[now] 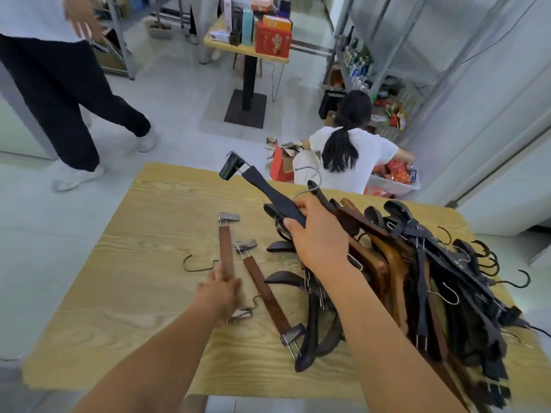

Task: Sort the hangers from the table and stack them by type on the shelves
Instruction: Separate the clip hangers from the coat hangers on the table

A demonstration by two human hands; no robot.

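Note:
A big heap of black and brown wooden hangers (423,272) covers the right half of the light wooden table (143,222). My right hand (319,234) is shut on a black clip hanger (265,186), lifted above the heap with its clip end pointing away to the left. My left hand (222,289) lies on a brown clip hanger (225,248) that rests flat on the table. A second brown clip hanger (265,290) lies just to the right of it, slanted. A loose wire hook (193,263) shows left of my left hand.
A person in a white top (354,156) crouches behind the table's far edge beside a clear bin of red packets (396,177). Another person in black trousers (68,96) walks at the left. A small pedestal table with boxes (250,46) stands farther back. Metal shelves (366,67) line the right wall.

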